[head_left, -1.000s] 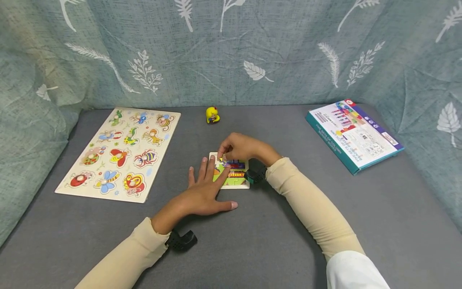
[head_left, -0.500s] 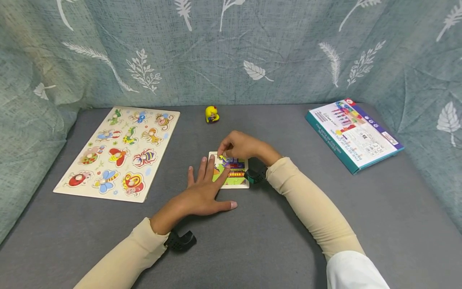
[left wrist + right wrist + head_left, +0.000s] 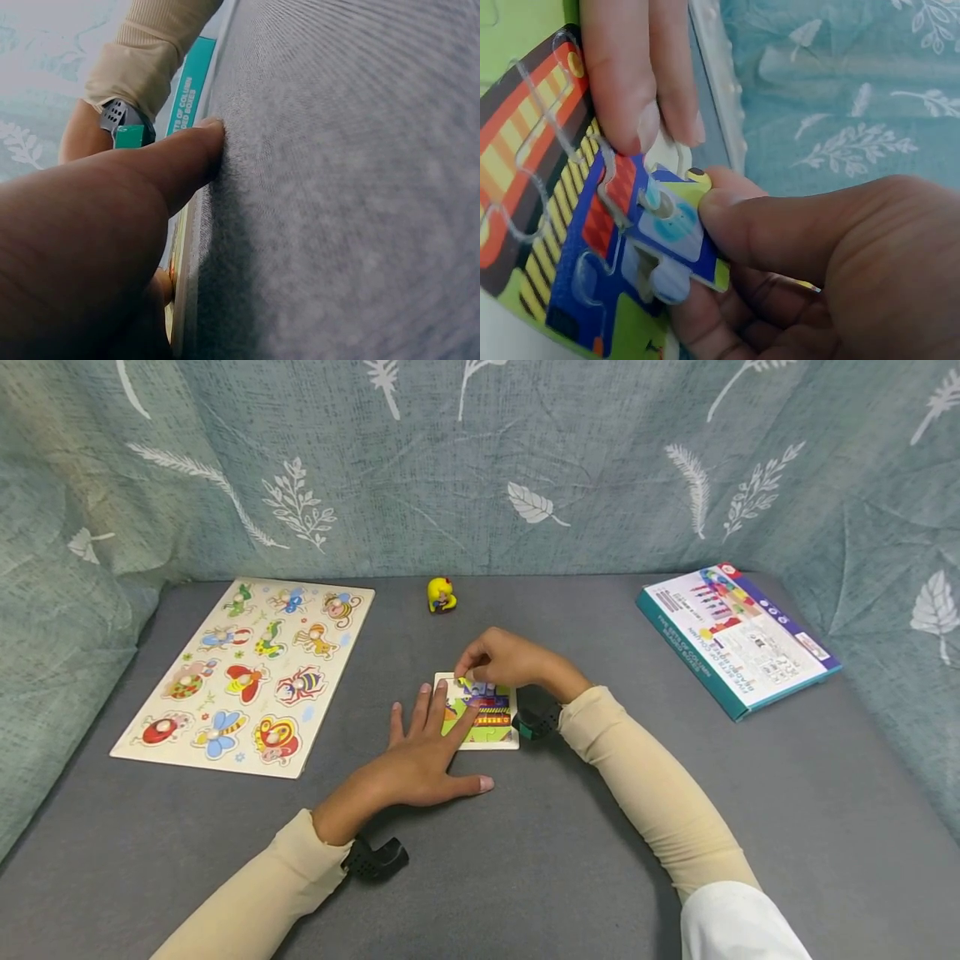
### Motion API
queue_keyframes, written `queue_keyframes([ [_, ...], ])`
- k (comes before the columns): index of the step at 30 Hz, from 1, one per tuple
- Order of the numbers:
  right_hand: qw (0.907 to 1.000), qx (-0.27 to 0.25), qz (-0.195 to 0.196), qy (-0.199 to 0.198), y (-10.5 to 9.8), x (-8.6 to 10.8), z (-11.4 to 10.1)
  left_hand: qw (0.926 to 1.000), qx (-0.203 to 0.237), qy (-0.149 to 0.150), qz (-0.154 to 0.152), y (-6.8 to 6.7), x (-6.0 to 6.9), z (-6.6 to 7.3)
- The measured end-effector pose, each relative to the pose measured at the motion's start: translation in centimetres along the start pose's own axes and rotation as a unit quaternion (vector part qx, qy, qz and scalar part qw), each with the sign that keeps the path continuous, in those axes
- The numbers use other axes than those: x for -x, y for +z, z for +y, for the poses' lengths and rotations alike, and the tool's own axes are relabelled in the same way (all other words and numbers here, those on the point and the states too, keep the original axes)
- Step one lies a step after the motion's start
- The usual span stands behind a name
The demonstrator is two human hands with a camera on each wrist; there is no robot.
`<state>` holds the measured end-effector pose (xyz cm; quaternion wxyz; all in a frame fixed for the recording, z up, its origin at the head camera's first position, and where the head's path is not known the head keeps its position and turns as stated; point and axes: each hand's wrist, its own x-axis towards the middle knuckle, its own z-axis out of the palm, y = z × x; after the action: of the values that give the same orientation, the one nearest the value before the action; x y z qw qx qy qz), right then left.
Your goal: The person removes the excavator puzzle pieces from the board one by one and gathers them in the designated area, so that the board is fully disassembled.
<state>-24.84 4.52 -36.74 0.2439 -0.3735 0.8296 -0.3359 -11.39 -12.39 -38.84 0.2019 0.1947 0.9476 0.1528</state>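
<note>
A small jigsaw puzzle with a pale frame lies flat on the grey table, printed with a colourful vehicle-like picture on green. My left hand is spread with straight fingers, its fingertips resting on the puzzle's left part and its thumb on the cloth. At the far edge, my right hand pinches a puzzle piece between thumb and fingers. In the right wrist view that piece, blue and yellow-green with a light blue shape, sits tilted above its neighbours. Left fingertips press right beside it. The left wrist view mostly hides the puzzle.
A wooden peg board of insects lies at the left. Behind the puzzle stands a small yellow-haired figurine. A teal-edged box lies at the back right. A patterned curtain closes off the back.
My right hand has shifted slightly away from me with the puzzle piece, and the piece's angle has changed a little. My left hand has stayed in place.
</note>
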Motion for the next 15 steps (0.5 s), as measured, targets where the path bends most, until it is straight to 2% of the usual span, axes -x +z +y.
queue_keyframes([
  [8,0.9993,-0.034,0.014,0.002,-0.04,0.08,0.47,1.0000,0.003,-0.002,0.000,-0.02,0.09,0.01],
  [15,0.9997,-0.025,0.009,0.003,-0.09,0.19,0.31,1.0000,0.005,-0.005,-0.005,0.01,-0.02,0.04],
])
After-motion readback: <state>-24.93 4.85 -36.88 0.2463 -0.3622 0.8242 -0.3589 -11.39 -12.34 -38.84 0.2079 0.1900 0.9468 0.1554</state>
